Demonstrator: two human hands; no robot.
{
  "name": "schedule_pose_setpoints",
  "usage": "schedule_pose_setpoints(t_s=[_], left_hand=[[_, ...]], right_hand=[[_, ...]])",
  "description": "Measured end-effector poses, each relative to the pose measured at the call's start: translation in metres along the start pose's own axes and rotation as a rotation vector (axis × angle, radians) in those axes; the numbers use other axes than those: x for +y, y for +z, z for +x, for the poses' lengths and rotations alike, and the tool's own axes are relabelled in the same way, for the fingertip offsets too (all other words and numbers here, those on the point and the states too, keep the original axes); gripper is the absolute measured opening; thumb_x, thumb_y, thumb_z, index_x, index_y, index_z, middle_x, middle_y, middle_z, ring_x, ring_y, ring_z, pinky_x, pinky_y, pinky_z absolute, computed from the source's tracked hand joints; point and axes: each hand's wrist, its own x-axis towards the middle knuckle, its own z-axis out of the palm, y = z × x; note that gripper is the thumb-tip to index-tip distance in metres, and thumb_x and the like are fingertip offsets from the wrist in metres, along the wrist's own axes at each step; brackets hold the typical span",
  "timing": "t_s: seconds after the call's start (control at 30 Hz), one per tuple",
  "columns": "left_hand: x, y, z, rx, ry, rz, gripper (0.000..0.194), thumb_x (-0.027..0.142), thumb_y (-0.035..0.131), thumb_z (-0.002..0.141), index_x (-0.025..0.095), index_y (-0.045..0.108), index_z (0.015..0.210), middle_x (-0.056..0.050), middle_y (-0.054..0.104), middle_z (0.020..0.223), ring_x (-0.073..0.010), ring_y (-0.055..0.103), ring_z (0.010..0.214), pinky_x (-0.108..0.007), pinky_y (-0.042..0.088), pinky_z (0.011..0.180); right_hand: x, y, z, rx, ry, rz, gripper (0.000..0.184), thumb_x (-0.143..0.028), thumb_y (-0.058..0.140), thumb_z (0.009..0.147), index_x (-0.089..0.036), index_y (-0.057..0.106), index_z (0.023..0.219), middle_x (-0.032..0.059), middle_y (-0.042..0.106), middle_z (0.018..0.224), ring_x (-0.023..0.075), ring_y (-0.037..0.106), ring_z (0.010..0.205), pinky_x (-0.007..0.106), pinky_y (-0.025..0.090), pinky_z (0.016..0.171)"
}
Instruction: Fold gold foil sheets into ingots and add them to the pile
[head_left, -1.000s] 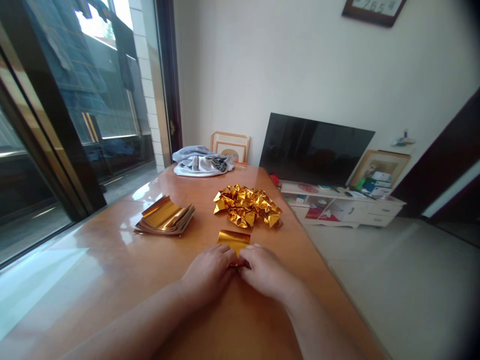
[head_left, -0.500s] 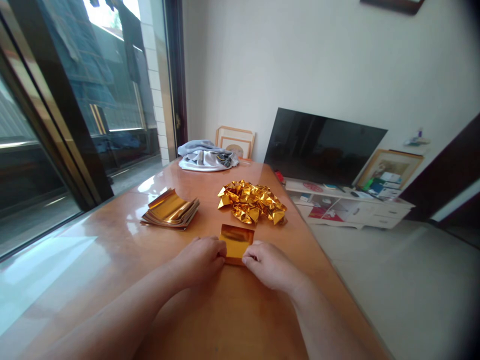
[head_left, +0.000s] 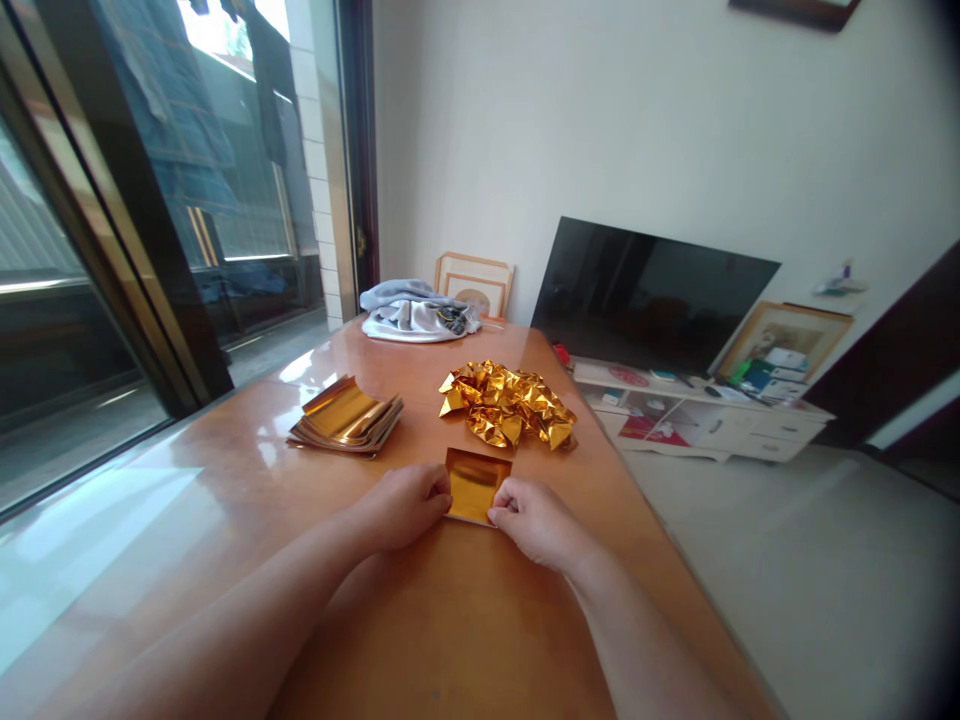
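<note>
A small square of gold foil paper (head_left: 475,482) lies on the glossy wooden table (head_left: 225,480) just in front of me. My left hand (head_left: 409,503) pinches its left near corner with curled fingers. My right hand (head_left: 534,520) pinches its right near edge the same way. Beyond the sheet sits a pile of folded, crumpled gold foil pieces (head_left: 507,402). To the left of that pile rests a stack of flat gold foil sheets (head_left: 346,422), its top sheets curling upward.
A bundle of grey and white cloth (head_left: 417,313) lies at the table's far end, with picture frames (head_left: 474,283) behind it. A dark television (head_left: 652,296) leans over a low white cabinet (head_left: 697,415) to the right. Glass sliding doors (head_left: 112,230) line the left side.
My hands moved apart from the middle of the sheet to its two near corners, and the foil now shows flat and square between them. The view tilted down slightly.
</note>
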Motion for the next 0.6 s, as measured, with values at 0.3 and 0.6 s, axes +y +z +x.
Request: schedule_pose_setpoints(t_s=[0.3, 0.6], left_hand=[[-0.011, 0.003, 0.004, -0.017, 0.003, -0.04, 0.012, 0.026, 0.054, 0.079, 0.023, 0.064, 0.085, 0.0, 0.069, 0.083, -0.0171, 0.061, 0.074, -0.024, 0.038, 0.06], [-0.009, 0.002, 0.002, -0.044, 0.026, -0.007, 0.011, 0.026, 0.055, 0.08, 0.023, 0.064, 0.087, 0.0, 0.069, 0.085, -0.0176, 0.061, 0.075, -0.025, 0.039, 0.061]], right_hand=[[-0.002, -0.001, -0.002, 0.002, 0.007, -0.027, 0.01, -0.03, 0.065, 0.083, -0.021, 0.063, 0.081, -0.0013, 0.066, 0.074, 0.0123, 0.053, 0.065, 0.023, 0.027, 0.055], [-0.002, -0.001, -0.002, -0.03, 0.022, -0.007, 0.01, -0.03, 0.065, 0.082, -0.021, 0.061, 0.081, -0.0022, 0.065, 0.074, 0.0117, 0.053, 0.063, 0.022, 0.027, 0.055]])
